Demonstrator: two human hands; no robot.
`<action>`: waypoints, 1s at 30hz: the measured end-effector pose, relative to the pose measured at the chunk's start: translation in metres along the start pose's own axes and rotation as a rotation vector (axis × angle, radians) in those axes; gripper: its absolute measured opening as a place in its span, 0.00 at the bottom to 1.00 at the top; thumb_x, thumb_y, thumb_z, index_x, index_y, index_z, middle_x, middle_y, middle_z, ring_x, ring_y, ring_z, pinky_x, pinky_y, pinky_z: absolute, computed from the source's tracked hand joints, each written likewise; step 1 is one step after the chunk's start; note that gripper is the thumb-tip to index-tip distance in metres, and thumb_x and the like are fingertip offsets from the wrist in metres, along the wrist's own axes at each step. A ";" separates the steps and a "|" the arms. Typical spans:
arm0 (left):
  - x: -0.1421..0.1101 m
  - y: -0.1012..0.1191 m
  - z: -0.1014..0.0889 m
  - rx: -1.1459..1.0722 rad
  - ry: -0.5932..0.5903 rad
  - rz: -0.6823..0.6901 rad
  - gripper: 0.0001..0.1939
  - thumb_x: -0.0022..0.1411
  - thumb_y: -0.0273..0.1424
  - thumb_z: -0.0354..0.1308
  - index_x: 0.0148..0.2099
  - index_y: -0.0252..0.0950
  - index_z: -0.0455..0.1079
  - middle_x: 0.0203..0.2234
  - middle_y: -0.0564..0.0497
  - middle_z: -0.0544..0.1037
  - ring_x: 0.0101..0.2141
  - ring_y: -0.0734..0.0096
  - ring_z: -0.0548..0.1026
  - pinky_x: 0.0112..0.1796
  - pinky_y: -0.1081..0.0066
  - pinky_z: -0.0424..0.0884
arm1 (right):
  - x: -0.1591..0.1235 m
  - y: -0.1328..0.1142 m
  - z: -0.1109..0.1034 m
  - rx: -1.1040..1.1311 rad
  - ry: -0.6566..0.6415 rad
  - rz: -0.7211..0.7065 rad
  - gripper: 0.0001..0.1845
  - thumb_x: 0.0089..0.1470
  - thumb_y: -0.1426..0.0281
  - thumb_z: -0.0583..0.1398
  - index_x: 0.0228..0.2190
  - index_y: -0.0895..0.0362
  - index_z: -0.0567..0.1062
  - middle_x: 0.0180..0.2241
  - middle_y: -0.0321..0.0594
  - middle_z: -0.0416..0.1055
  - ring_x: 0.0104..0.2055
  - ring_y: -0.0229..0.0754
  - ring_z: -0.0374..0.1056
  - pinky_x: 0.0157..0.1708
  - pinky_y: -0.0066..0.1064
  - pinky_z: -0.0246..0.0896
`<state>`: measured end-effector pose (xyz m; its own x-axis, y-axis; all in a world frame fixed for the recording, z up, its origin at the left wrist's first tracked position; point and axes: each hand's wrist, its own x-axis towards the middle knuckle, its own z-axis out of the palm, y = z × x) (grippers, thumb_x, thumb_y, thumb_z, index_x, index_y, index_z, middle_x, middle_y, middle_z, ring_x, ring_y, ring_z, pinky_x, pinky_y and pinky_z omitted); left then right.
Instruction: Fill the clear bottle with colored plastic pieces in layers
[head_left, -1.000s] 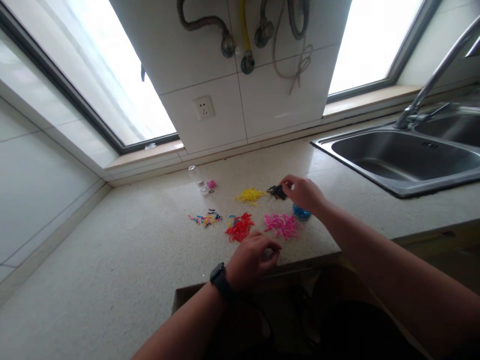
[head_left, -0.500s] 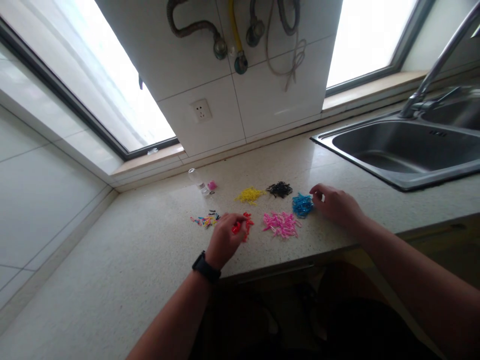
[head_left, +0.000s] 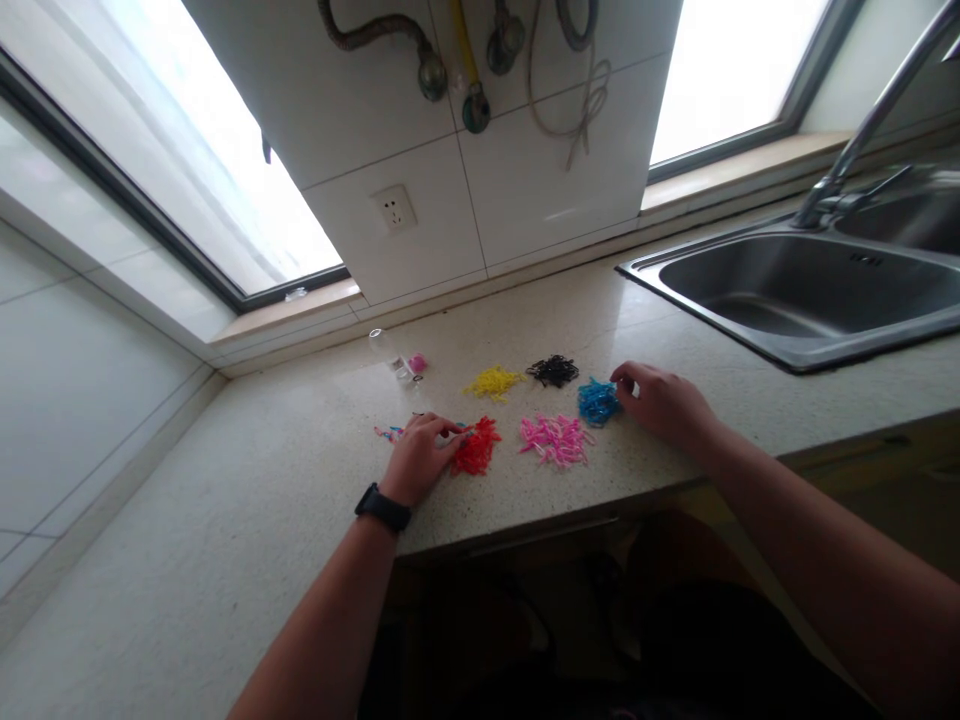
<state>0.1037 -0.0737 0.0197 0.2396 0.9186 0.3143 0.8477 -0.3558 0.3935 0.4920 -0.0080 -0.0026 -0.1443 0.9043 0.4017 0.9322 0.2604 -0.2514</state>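
The left hand (head_left: 424, 455) is at the red pile (head_left: 480, 450), right hand (head_left: 664, 400) beside the blue pile (head_left: 596, 402); whether either grasps anything is unclear.

Left hand (head_left: 421, 452) and right hand (head_left: 664, 400): bare. Left wrist (head_left: 397, 486): one watch (head_left: 384, 508), black, with a broad strap and a small squarish case (any markings too small to read). Forearms (head_left: 326, 600): two, uncovered as far as the view shows. Clothing (head_left: 739, 640): dark, low in view, cut lost in shadow.

Blue pile (head_left: 598, 402): glossy, plastic-looking
Table (head_left: 225, 520): smooth, stone-like, catching light
Sink (head_left: 810, 290): satin metal, gleaming
Faucet (head_left: 862, 135): shiny metal
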 end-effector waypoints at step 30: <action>0.001 0.000 -0.007 -0.020 -0.179 0.074 0.09 0.65 0.33 0.56 0.44 0.43 0.77 0.38 0.48 0.74 0.43 0.61 0.71 0.48 0.61 0.65 | -0.002 -0.005 -0.005 -0.027 -0.046 -0.016 0.11 0.56 0.66 0.55 0.38 0.52 0.75 0.38 0.41 0.77 0.31 0.44 0.69 0.28 0.33 0.52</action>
<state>0.1009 -0.0740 0.0262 0.3828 0.9050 0.1856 0.8153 -0.4254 0.3929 0.4893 -0.0124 0.0026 -0.1741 0.9150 0.3641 0.9382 0.2664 -0.2211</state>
